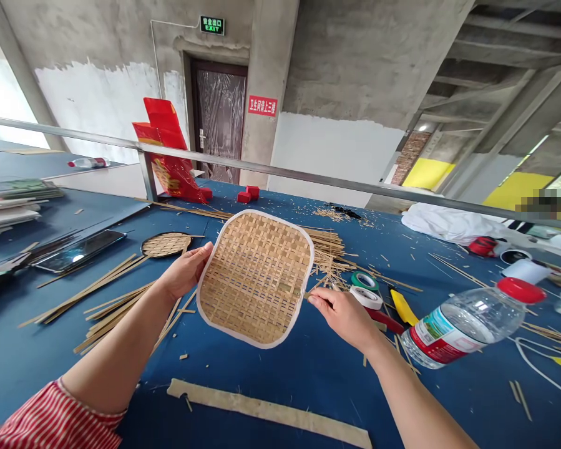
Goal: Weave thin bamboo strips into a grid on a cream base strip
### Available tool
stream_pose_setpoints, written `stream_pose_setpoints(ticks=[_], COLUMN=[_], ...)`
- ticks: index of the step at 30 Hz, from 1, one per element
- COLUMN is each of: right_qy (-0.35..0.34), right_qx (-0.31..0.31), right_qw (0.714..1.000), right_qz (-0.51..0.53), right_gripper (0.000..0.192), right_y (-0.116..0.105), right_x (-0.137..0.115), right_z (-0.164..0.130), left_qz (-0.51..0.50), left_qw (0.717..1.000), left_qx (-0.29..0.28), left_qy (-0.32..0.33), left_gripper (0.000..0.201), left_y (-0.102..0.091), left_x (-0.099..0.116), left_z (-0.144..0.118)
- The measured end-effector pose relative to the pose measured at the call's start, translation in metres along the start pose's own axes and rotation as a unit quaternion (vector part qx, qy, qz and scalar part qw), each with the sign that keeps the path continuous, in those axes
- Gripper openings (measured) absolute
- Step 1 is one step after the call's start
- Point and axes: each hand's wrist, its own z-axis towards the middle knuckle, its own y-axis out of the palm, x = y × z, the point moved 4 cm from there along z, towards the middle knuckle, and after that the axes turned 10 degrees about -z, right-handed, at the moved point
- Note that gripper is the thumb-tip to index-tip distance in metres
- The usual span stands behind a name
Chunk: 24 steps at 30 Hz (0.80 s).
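Observation:
A woven bamboo fan, rounded square with white edging all round, is held up tilted above the blue table. My left hand grips its left edge, the fingers partly hidden behind the weave. On the other side my right hand pinches a short, thin brown piece at the fan's right edge, which looks like its handle. Just beyond my right hand lie a green tape roll and a white tape roll. Behind the fan is a pile of bamboo strips.
A water bottle with a red cap stands right of my right forearm, near a yellow-handled tool. A smaller round woven piece and a phone lie at left. One flat pale strip lies in front. A metal rail crosses behind.

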Motion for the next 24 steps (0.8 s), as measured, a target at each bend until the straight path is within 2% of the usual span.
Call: stream_pose_setpoints(ticks=[5, 12, 17, 19, 22, 24], right_qy=[-0.014, -0.007, 0.005, 0.008, 0.018, 0.038], right_qx=[-0.025, -0.021, -0.070, -0.100, -0.142, -0.162], right_qw=[0.999, 1.000, 0.995, 0.983, 0.942, 0.920], right_qz=[-0.015, 0.015, 0.076, 0.154, 0.304, 0.356], right_gripper=[0.034, 0.030, 0.026, 0.024, 0.029, 0.034], right_y=[0.003, 0.003, 0.005, 0.007, 0.011, 0.013], right_x=[-0.006, -0.007, -0.004, -0.004, -0.003, -0.002], right_z=[-0.001, 0.000, -0.001, -0.002, -0.003, -0.003], left_qz=[0.003, -0.013, -0.005, -0.004, -0.016, -0.025], left_qw=[0.998, 0.997, 0.997, 0.996, 0.996, 0.997], left_qx=[0.052, 0.068, 0.077, 0.082, 0.082, 0.072], left_qy=[0.015, 0.026, 0.022, 0.018, 0.011, 0.005], left_gripper=[0.025, 0.022, 0.024, 0.024, 0.023, 0.023], left_y=[-0.004, -0.001, 0.005, 0.009, 0.014, 0.017], left_x=[-0.001, -0.004, -0.007, -0.010, -0.013, -0.014], left_z=[0.002, 0.000, -0.002, -0.003, -0.005, -0.007])
